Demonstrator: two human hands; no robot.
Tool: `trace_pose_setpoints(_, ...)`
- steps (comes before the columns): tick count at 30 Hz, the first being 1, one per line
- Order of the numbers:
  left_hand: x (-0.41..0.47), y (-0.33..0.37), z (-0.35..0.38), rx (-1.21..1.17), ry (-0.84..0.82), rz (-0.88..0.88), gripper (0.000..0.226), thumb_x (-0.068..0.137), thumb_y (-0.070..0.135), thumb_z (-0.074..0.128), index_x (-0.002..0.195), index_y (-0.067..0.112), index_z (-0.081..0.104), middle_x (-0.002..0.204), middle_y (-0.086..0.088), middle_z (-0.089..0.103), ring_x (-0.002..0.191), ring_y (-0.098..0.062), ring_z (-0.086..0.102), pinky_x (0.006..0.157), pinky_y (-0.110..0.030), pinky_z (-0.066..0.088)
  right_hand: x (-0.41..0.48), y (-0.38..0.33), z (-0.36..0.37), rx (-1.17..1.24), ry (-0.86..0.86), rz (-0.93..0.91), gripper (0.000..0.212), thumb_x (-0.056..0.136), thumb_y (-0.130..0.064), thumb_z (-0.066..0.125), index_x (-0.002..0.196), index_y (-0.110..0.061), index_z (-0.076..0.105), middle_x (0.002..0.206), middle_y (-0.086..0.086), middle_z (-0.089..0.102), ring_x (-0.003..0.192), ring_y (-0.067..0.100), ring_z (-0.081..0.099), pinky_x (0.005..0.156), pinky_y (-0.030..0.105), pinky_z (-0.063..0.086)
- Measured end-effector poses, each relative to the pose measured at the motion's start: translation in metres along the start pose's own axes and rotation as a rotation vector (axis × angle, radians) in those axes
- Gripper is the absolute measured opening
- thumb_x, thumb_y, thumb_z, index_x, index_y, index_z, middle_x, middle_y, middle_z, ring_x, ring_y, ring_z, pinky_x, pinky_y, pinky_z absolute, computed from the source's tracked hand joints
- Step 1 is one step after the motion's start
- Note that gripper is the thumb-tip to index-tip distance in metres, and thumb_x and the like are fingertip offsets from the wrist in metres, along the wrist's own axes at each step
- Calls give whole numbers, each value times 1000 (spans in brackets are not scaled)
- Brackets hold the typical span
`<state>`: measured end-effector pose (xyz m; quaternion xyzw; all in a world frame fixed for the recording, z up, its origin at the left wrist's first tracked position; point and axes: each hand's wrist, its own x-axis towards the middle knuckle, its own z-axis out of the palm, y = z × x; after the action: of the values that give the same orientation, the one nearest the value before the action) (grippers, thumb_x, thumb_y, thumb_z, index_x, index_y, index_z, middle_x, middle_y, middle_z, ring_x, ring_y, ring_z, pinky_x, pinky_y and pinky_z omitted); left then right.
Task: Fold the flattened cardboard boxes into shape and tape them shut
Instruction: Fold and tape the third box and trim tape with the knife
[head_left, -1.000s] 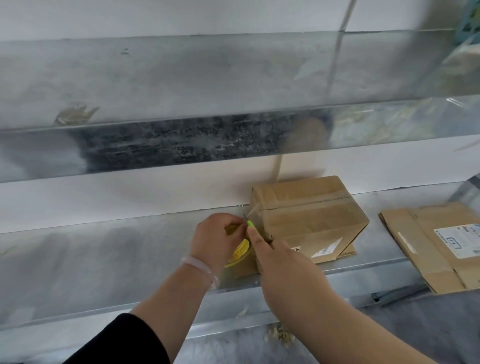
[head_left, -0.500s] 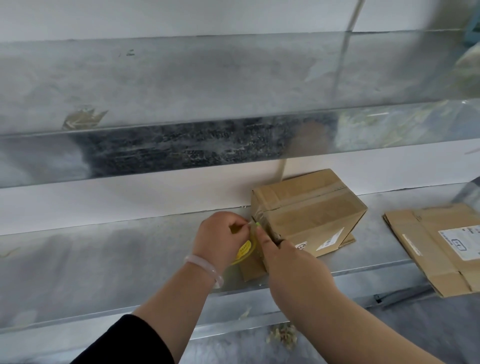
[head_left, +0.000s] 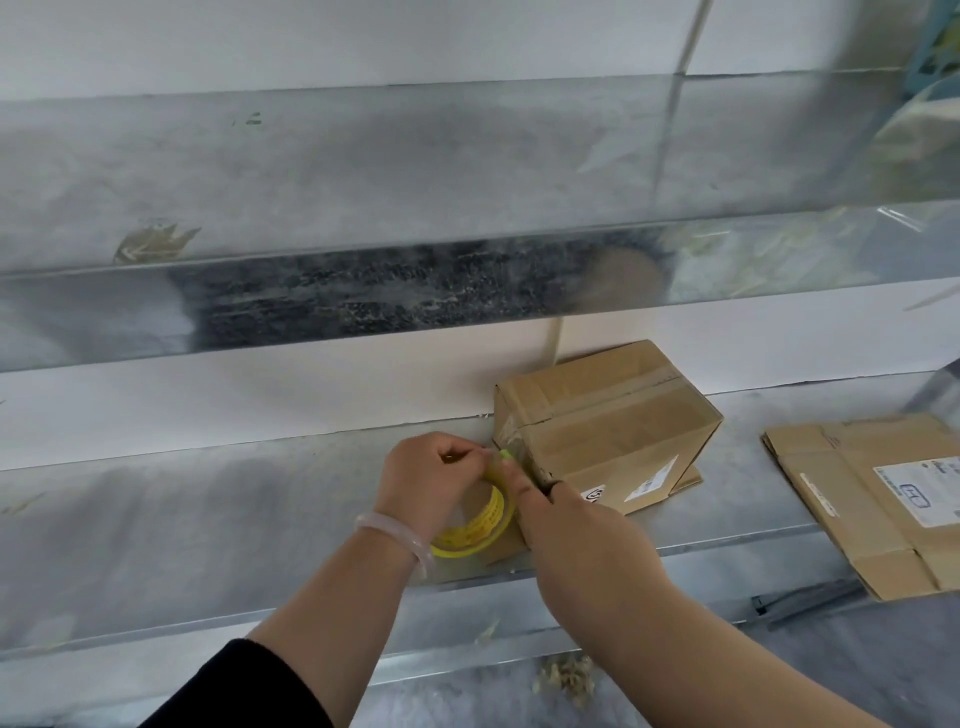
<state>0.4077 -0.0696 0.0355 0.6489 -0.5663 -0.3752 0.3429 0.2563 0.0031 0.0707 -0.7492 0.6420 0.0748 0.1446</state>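
Observation:
A folded brown cardboard box (head_left: 608, 421) stands on the metal shelf (head_left: 208, 499), with clear tape across its top and down its left end. My left hand (head_left: 431, 478) grips a yellow-cored roll of clear tape (head_left: 478, 525) just left of the box. A short strip of tape runs from the roll to the box's left end. My right hand (head_left: 571, 525) pinches that strip at the box's near left corner, its green-nailed thumb on the tape. Flattened cardboard boxes (head_left: 872, 499) with a white label lie at the right.
A second metal shelf (head_left: 363, 171) runs above, against a white wall. A dark tool (head_left: 805, 603) lies on the lower ledge at the right. Scraps of debris (head_left: 566, 680) sit at the bottom edge. A flat piece of cardboard (head_left: 685, 480) shows under the box.
The box has turned a little, its right end swinging toward the wall. Both hands stay at its left end with the tape roll, which now hangs lower below my left hand.

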Motion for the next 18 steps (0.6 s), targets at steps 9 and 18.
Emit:
trace_pose_setpoints(9, -6, -17, -11, 194, 62, 64, 13, 83, 37, 70, 72, 30, 71, 76, 14, 69, 76, -1, 61, 71, -23, 46, -5, 15, 14, 35, 38, -140, 87, 95, -12, 39, 148, -46, -21, 123, -1, 48, 97, 28, 61, 75, 34, 47)
trace_pose_setpoints(18, 10, -51, -32, 694, 244, 302, 30, 83, 51, 49, 74, 30, 68, 88, 15, 65, 82, -20, 60, 70, -34, 47, -50, 130, 33, 539, 841, -64, 36, 98, -27, 41, 132, -18, 46, 83, -16, 58, 53, 4, 51, 45, 17, 41)
